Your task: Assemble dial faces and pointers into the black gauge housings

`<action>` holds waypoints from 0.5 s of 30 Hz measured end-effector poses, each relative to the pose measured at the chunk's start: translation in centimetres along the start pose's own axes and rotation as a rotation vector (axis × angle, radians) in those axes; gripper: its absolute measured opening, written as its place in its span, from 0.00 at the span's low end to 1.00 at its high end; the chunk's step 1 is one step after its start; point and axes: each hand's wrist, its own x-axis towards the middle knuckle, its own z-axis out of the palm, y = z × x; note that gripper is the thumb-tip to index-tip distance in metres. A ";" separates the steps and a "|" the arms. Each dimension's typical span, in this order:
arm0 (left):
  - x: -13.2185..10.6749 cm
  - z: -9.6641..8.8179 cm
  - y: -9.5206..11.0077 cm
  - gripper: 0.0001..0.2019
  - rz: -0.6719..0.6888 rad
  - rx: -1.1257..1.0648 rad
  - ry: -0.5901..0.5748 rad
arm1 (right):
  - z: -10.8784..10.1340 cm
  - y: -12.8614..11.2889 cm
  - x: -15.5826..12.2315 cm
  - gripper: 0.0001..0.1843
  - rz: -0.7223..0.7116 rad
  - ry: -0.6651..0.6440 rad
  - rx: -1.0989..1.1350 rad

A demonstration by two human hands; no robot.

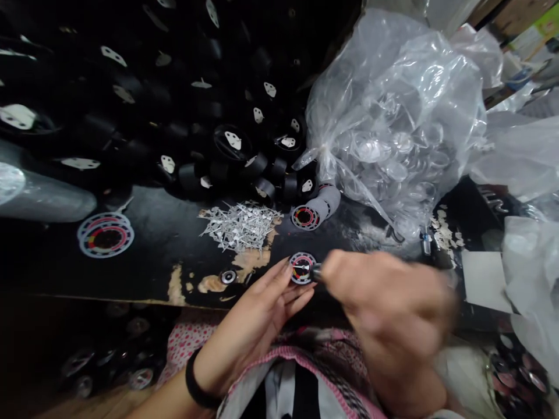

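Observation:
My left hand [271,294] is closed around a small round pressure gauge [302,269], its dial facing up. The dial is dark with red and coloured scale rings, and a white pointer lies across it. My right hand [388,302], blurred by motion, is closed in a fist at the gauge's right side. From that fist a short dark tool tip [316,271] sticks out against the dial's right part; the tool's kind is hidden. Just beyond the gauge lie a pile of white pointers [242,226] and a fanned row of dial plates [305,217].
Black gauge cases [231,142] with white brackets are heaped at the back. A clear plastic bag [402,116] of transparent discs stands back right. More dial plates [105,237] lie left on the black worktop [152,224]. A small metal ring [227,277] sits near the front edge.

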 end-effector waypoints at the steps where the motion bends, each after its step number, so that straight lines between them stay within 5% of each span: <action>1: 0.0 0.1 0.0 0.14 0.008 0.004 0.005 | 0.4 0.4 0.2 0.14 0.003 -0.032 0.000; 4: -0.1 0.1 0.1 0.12 0.026 -0.005 0.019 | 0.9 1.3 1.2 0.10 -0.010 -0.007 0.121; 6: -0.1 0.0 0.1 0.11 0.003 -0.017 0.028 | -0.3 1.4 1.7 0.09 -0.010 0.123 0.231; 10: -0.3 -0.2 0.2 0.12 -0.028 -0.018 0.042 | -5.4 3.0 1.0 0.06 -0.029 0.528 0.129; 15: -0.6 -0.6 0.2 0.16 0.018 -0.010 0.044 | -10.4 7.6 -1.9 0.07 0.186 0.610 -0.074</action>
